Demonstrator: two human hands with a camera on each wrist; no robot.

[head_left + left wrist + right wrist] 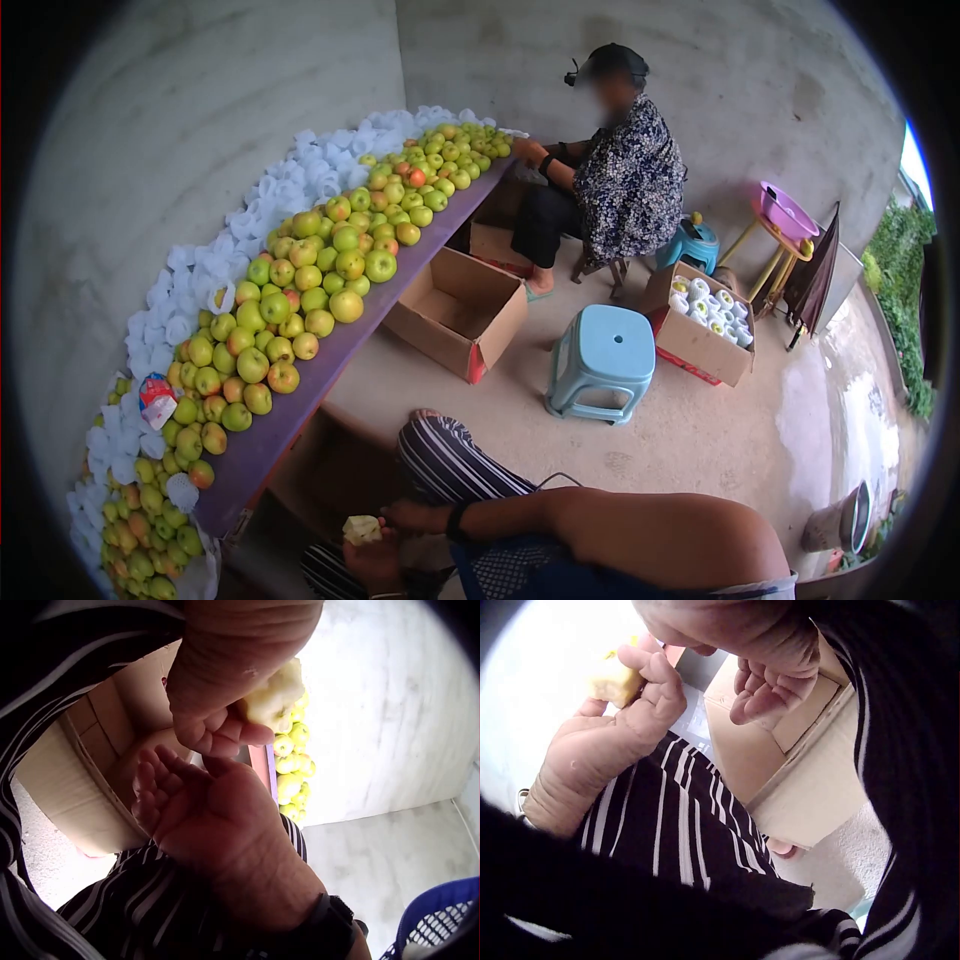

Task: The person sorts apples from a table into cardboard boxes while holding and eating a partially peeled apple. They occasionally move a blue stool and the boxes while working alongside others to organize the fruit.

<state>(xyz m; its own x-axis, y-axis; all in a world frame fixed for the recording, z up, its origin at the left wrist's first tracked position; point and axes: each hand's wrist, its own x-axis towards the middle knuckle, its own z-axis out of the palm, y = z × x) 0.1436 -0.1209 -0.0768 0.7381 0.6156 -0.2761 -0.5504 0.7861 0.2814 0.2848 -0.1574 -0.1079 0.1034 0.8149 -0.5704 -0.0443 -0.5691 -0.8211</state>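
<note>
My left hand point(374, 562) holds a pale, peeled apple point(362, 530) with uneven, cut or bitten surfaces. In the left wrist view the apple point(276, 696) sticks out past the curled fingers point(217, 733). My right hand point(415, 517) is close beside the left one, palm turned up in the left wrist view, its fingers loosely bent with nothing in them. The right wrist view shows the apple point(615, 679) between the left thumb and fingers, and the right hand point(769, 671) apart from it. Both hands are above my striped trousers point(682, 817).
A purple-topped table point(330, 365) bears many apples point(290, 290) and white foam nets point(200, 285). Cardboard boxes point(445, 345) stand beside it; another box point(700, 345) holds net-wrapped apples. A blue stool point(605, 355) is ahead. Another person point(630, 185) sits at the table's far end.
</note>
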